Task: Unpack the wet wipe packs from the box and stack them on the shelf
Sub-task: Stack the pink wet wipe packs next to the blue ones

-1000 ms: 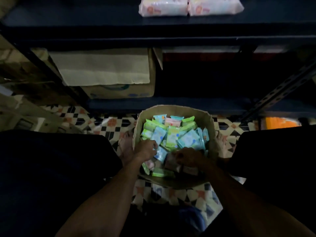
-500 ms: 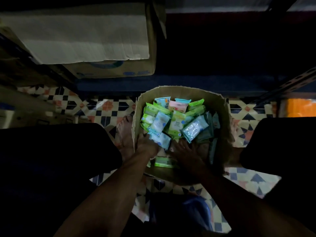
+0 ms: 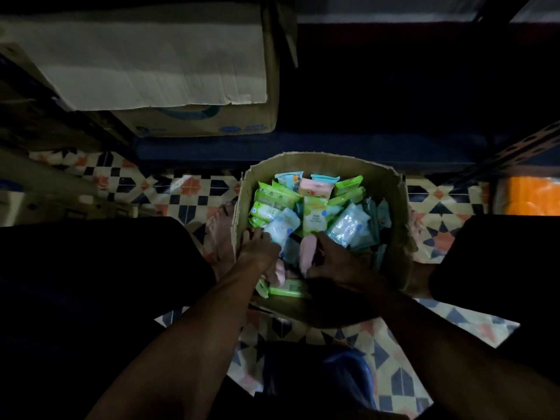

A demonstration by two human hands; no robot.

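An open cardboard box stands on the tiled floor between my knees, full of several wet wipe packs in green, blue and pink. My left hand is inside the near left of the box, its fingers touching a pale blue pack. My right hand is beside it, fingers curled around a pink pack that stands on edge. A green pack lies flat below both hands. The dark shelf runs just behind the box.
A large cardboard carton with a pale flap sits on the low shelf at the upper left. An orange object lies at the right by a slotted metal shelf post. My dark knees flank the box. A blue object lies below.
The view has tilted down, so the upper shelf with stacked packs has left the frame. Both hands stayed in the box's near side; the right hand has closed on a pink pack.
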